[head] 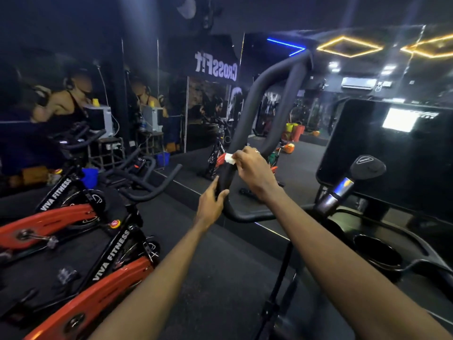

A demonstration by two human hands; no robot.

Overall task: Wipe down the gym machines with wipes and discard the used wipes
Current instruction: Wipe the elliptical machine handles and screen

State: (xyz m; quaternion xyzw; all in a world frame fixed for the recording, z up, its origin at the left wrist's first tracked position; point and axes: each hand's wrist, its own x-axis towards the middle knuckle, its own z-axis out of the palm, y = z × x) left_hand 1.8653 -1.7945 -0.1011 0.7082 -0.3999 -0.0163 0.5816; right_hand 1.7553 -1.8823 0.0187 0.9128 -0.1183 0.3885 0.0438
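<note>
Two red-and-black spin bikes (56, 222) marked VIVA FITNESS stand on the dark floor at the left, before a mirrored wall. Right of them, the person's left grip (210, 204) curls its fingers and thumb round the lower bend of a black padded handlebar (253, 90) that loops upward. Just above on the same bar, the right grip (252, 168) pinches a small white wipe (229, 158) between thumb and fingertips and presses it against the padding. Further right, the machine's black console (367, 143) carries a lit screen (398, 121), and a round cup holder (377, 251) sits below it.
</note>
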